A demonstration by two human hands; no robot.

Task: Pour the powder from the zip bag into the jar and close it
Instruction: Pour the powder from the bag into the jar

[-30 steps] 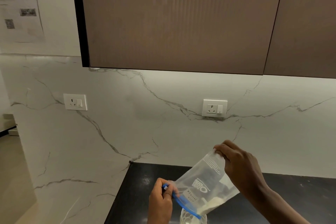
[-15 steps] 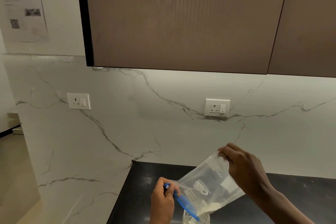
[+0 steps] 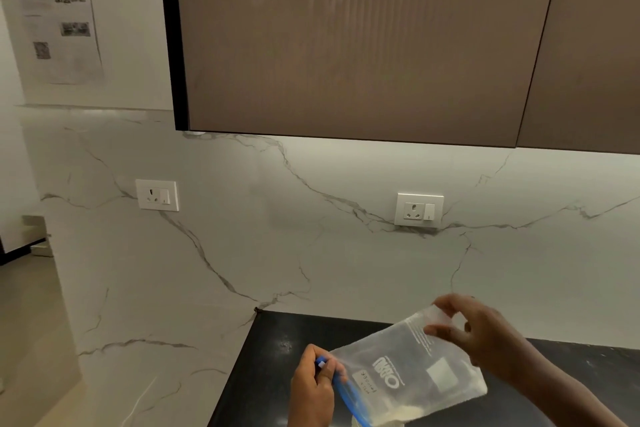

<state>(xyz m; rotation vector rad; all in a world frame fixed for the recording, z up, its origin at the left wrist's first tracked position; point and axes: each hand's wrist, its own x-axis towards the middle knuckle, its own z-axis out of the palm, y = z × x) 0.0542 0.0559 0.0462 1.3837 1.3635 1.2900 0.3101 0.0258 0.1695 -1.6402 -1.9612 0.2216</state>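
Note:
A clear zip bag (image 3: 408, 371) with a blue zip strip hangs tilted, its mouth pointing down and left at the bottom edge of the head view. Pale powder (image 3: 412, 413) lies in its low corner by the zip. My left hand (image 3: 313, 388) pinches the blue zip end. My right hand (image 3: 485, 336) holds the bag's raised bottom corner between thumb and fingers. Only a sliver of the jar (image 3: 355, 422) shows under the bag's mouth; the rest is cut off by the frame.
The black countertop (image 3: 277, 367) ends at its left edge near my left hand. A white marble wall with two sockets (image 3: 419, 210) stands behind. Brown wall cabinets (image 3: 346, 45) hang overhead.
My right hand has tipped the bag's bottom corner lower and to the right, laying the bag flatter. The view has shifted, so less of the jar shows.

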